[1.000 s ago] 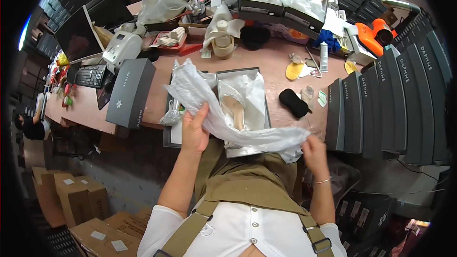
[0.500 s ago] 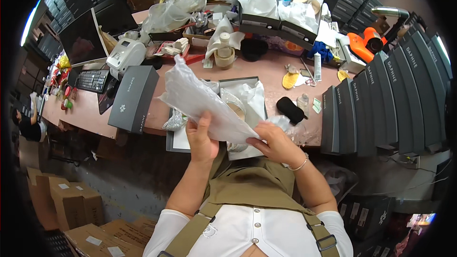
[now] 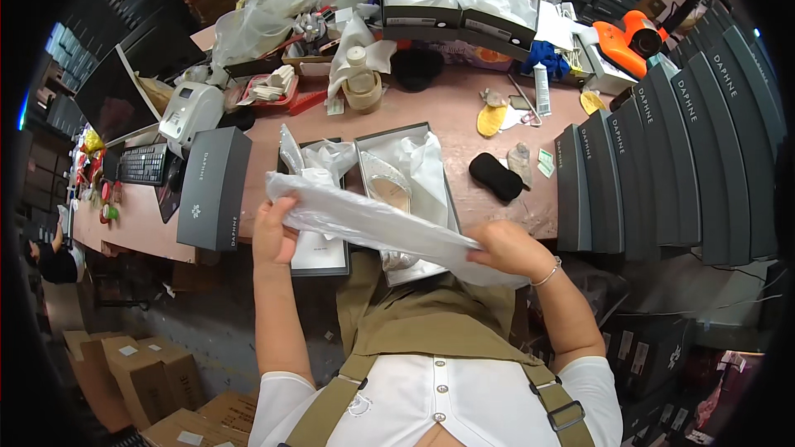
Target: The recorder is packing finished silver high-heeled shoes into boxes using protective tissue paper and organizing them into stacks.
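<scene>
A translucent white wrapping sheet (image 3: 377,225), folded into a long strip, is stretched across in front of me. My left hand (image 3: 275,233) pinches its left end, and my right hand (image 3: 512,248) grips it near the right end. Beneath the sheet stands an open grey shoe box (image 3: 450,203) holding a pale shoe (image 3: 387,184) and white tissue paper (image 3: 421,164); the sheet covers part of the shoe. Beside it on the left lies a second open box (image 3: 321,271) with crumpled white tissue and a silvery, glittery item (image 3: 290,149) at its far left corner.
A closed grey shoe box (image 3: 214,190) stands at the left, near a keyboard (image 3: 142,164) and a white label printer (image 3: 190,116). Stacked grey boxes (image 3: 654,174) line the right. A black pouch (image 3: 495,178), a tape roll (image 3: 363,93) and an orange heat gun (image 3: 621,45) lie beyond.
My hands have moved apart, my left hand going left and the right one slightly right. The sheet has gone from a wide slanted piece to a narrower strip drawn out between them.
</scene>
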`<state>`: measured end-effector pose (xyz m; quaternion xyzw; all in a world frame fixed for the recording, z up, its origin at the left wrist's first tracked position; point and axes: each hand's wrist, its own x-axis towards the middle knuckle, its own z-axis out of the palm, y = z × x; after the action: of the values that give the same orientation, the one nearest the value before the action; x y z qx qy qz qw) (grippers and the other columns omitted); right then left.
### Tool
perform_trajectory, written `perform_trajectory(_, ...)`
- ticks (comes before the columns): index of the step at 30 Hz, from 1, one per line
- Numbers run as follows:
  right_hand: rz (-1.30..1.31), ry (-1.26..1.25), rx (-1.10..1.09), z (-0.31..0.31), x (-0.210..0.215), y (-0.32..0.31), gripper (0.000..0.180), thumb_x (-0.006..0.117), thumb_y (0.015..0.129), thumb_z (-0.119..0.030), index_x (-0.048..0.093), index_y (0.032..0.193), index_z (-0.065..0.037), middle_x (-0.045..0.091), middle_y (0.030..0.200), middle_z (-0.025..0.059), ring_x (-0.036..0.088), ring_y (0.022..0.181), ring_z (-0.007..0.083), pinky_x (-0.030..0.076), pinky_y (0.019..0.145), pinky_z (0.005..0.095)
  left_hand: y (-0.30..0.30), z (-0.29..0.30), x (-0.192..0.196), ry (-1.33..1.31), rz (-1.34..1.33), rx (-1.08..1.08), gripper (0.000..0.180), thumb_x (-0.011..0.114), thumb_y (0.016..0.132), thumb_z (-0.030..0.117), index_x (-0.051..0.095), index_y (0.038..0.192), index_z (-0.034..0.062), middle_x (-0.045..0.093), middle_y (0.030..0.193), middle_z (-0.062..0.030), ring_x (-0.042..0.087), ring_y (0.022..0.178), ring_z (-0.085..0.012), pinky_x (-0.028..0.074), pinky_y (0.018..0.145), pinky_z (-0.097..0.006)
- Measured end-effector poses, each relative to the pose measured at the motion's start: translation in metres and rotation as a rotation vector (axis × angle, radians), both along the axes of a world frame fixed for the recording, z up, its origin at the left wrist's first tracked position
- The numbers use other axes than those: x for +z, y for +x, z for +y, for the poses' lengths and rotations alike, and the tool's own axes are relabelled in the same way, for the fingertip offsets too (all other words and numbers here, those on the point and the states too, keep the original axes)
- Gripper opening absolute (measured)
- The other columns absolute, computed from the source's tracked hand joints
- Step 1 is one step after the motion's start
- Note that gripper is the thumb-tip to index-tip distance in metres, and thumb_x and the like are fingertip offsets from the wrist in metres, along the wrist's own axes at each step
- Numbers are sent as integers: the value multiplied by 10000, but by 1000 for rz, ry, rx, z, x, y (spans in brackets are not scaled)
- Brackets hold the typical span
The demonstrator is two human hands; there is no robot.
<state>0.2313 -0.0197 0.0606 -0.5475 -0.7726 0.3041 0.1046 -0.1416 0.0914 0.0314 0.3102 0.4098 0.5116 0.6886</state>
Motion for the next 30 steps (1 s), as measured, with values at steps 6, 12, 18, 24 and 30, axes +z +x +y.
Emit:
perform_trajectory(6,-62,-170,-293,-32,-13,64,202,709,716,-161,632,798,7,618,766,201,600,808,392,468,722,464,-20,10,-50,-39,227,69,186,645,864,85,622,1024,-9,663,950,-60,624,823,-116,500,755,-270)
perform_trajectory(12,24,92,-236,-10,30,27,520,757,734,-272,578,1151,-19,595,1111,189,572,991,367,470,830,407,-1,8,-63,20,332,-13,205,660,866,81,616,1046,-7,657,940,-45,595,801,-80,476,741,-241)
perform_trajectory(18,239,116,-40,59,-23,-57,453,719,786,-252,594,1135,8,632,1017,198,590,918,398,478,808,394,8,12,-33,109,199,-88,233,691,851,100,619,1051,2,656,936,-35,595,793,-91,482,760,-249)
perform_trajectory(24,322,-156,-39,53,-37,-57,268,656,837,-214,657,956,26,657,748,169,620,698,336,488,706,382,-54,27,-36,79,-73,448,79,639,888,91,578,922,54,549,731,18,511,583,-46,423,533,-173)
perform_trajectory(30,671,-426,-445,50,-104,-82,279,593,891,-192,640,1035,42,645,866,48,546,792,98,465,690,284,18,-27,-29,65,42,-18,101,612,914,143,632,926,45,627,824,-20,588,668,-88,497,637,-230)
